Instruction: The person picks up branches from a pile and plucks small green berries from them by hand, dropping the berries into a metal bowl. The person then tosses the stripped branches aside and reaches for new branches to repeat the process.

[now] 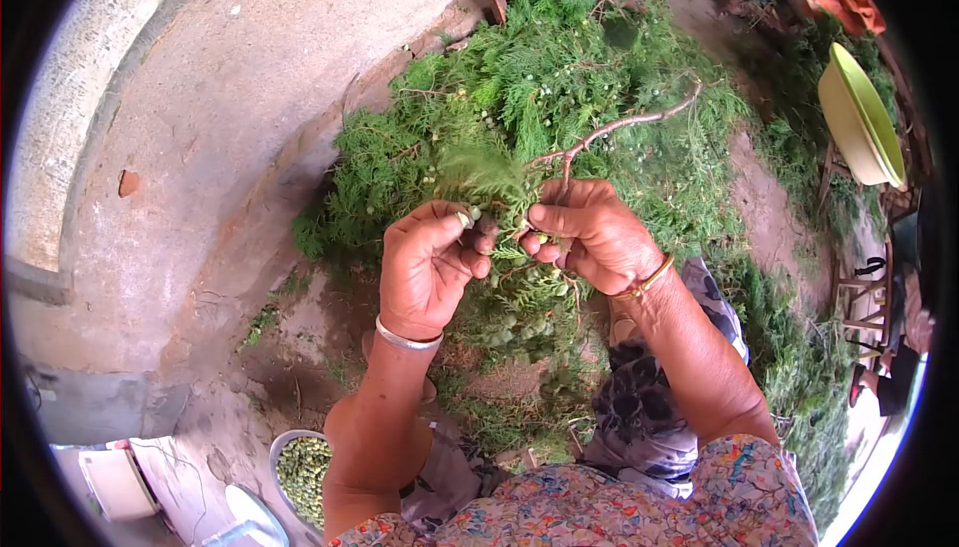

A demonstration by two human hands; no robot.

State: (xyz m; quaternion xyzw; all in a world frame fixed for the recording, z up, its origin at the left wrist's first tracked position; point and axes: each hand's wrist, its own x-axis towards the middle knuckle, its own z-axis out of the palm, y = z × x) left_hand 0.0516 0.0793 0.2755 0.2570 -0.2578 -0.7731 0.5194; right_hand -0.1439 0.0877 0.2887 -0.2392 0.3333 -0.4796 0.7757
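My right hand (591,239) grips a leafy evergreen branch, its bare brown stem (624,122) curving up and away above the fingers. Small round green cones (542,239) show on the sprigs at its fingertips. Just to the left, my left hand (428,265) has thumb and forefinger pinched together at a small pale green cone (476,213); the other fingers curl loosely. The two hands are close but apart. Beyond them lies a large heap of cut evergreen branches (499,87), with part of the foliage near my hands blurred.
A bowl (276,457) of picked green cones stands at lower left, near a pale blue plastic object (255,515). At right a yellow-green basin (837,122) is tilted on its side. Wooden stools (864,302) and another person's foot (859,385) are at the far right edge.
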